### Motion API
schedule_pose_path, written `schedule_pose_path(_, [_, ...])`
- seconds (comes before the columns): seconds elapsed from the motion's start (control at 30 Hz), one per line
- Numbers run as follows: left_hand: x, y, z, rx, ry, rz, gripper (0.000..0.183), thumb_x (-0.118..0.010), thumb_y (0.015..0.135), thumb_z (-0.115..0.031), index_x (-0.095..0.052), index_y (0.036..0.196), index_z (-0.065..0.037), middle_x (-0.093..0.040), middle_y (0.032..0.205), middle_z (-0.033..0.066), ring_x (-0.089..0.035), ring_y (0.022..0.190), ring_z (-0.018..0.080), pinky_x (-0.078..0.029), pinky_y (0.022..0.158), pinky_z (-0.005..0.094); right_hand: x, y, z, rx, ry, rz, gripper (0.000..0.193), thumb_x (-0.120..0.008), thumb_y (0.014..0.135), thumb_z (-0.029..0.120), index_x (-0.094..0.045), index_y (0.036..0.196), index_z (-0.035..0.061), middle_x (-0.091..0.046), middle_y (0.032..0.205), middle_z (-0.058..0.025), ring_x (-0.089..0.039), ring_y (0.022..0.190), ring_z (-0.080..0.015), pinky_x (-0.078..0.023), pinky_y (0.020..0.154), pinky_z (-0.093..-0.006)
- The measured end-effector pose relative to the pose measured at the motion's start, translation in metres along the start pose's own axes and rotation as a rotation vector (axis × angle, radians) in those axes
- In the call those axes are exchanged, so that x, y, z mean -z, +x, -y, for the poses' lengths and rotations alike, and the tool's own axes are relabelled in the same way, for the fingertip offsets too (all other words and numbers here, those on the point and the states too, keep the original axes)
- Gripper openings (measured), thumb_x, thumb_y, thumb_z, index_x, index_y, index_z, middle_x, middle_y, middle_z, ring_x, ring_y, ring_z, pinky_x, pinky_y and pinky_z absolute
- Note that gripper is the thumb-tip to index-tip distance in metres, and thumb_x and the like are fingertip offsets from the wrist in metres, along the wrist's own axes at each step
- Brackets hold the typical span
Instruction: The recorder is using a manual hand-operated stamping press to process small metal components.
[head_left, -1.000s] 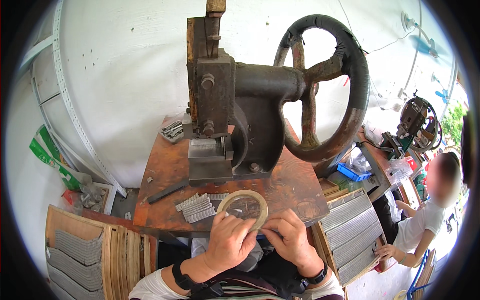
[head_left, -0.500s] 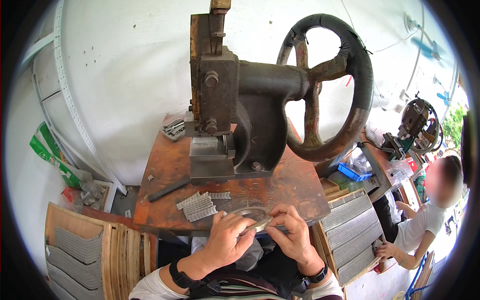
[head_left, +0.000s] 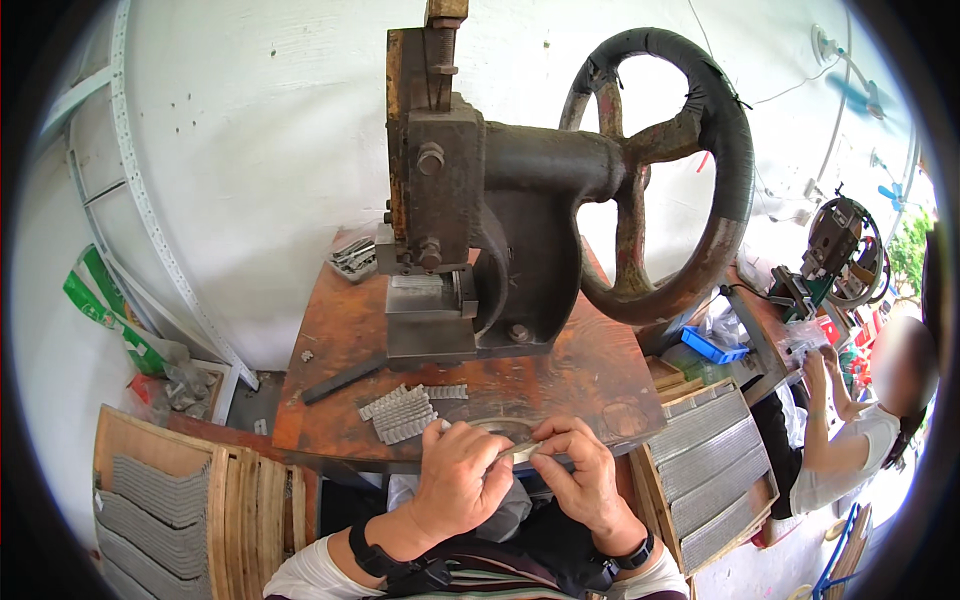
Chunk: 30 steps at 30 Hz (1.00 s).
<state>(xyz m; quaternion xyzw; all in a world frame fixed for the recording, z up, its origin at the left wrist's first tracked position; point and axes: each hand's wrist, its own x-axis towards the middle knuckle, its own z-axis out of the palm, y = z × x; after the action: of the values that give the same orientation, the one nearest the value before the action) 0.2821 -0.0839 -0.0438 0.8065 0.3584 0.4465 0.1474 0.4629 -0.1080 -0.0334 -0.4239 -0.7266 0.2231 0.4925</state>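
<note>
Near the front edge of the wooden table, my left hand (head_left: 460, 472) and my right hand (head_left: 583, 472) pinch a thin, pale strip (head_left: 520, 450) between them. The strip looks curved, like part of a ring, but fingers cover much of it and I cannot make out its kind. Just left of and beyond my left hand lies a small pile of ridged grey metal pieces (head_left: 403, 413). Behind the pile stands a dark hand press (head_left: 440, 180) with a large handwheel (head_left: 732, 150); neither hand touches it. A pale piece (head_left: 415, 282) sits on the press block.
A dark bar (head_left: 343, 380) and a tray of metal bits (head_left: 353, 258) lie on the table (head_left: 330, 320). Wooden trays of grey ridged pieces flank me, left (head_left: 150, 500) and right (head_left: 705, 470). At right, a person (head_left: 850, 440) works by another press (head_left: 835, 245).
The strip between my hands has tilted flatter and shows less of its round outline. My hands stay nearly in place. The person at right has raised their hands from the tray toward the bench.
</note>
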Motion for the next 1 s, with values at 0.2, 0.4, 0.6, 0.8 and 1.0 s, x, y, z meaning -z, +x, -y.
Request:
schedule_pose_path(0.2, [-0.001, 0.0, -0.001, 0.015, 0.054, -0.016, 0.009, -0.06, 0.081, -0.011, -0.061, 0.088, -0.007, -0.057, 0.081, 0.0052, -0.05, 0.079, 0.0257, -0.031, 0.079, 0.0397, -0.007, 0.001, -0.002, 0.007, -0.01, -0.032, 0.015, -0.069, 0.079, -0.002, -0.058, 0.087, 0.0005, -0.06, 0.1, -0.0143, -0.061, 0.089, -0.027, -0.05, 0.076, -0.0331])
schedule_pose_path(0.4, [-0.008, 0.007, 0.003, -0.022, 0.012, -0.13, 0.008, -0.059, 0.078, -0.006, -0.058, 0.087, -0.005, -0.055, 0.079, 0.0084, -0.049, 0.077, 0.0283, -0.034, 0.075, 0.0385, -0.015, 0.007, 0.005, 0.176, -0.142, -0.125, 0.02, -0.069, 0.075, -0.006, -0.057, 0.088, 0.001, -0.059, 0.095, -0.0142, -0.058, 0.09, -0.0298, -0.049, 0.077, -0.0358])
schedule_pose_path(0.6, [-0.004, 0.011, -0.004, 0.016, -0.104, -0.099, 0.01, -0.06, 0.075, -0.008, -0.058, 0.084, -0.004, -0.055, 0.077, 0.0094, -0.051, 0.078, 0.03, -0.036, 0.076, 0.0401, -0.01, 0.003, 0.008, 0.291, -0.171, -0.198, 0.023, -0.07, 0.071, -0.008, -0.055, 0.087, 0.0006, -0.057, 0.093, -0.0134, -0.056, 0.086, -0.0299, -0.047, 0.075, -0.0371])
schedule_pose_path(0.8, [-0.001, 0.01, -0.013, -0.025, -0.093, -0.084, 0.012, -0.061, 0.075, -0.01, -0.058, 0.085, -0.004, -0.055, 0.076, 0.01, -0.051, 0.078, 0.0303, -0.036, 0.076, 0.0394, -0.008, -0.006, 0.02, 0.27, -0.175, -0.179, 0.024, -0.071, 0.071, -0.007, -0.056, 0.087, 0.0016, -0.058, 0.09, -0.0121, -0.057, 0.086, -0.029, -0.049, 0.081, -0.0407])
schedule_pose_path(1.0, [0.0, 0.012, -0.004, -0.028, 0.006, -0.155, 0.013, -0.061, 0.077, -0.009, -0.058, 0.088, -0.002, -0.055, 0.078, 0.0102, -0.05, 0.076, 0.0307, -0.037, 0.072, 0.0404, 0.003, -0.011, 0.036, 0.331, -0.135, -0.16, 0.027, -0.069, 0.07, -0.01, -0.055, 0.089, 0.0023, -0.058, 0.089, -0.0126, -0.057, 0.082, -0.0289, -0.047, 0.091, -0.0514])
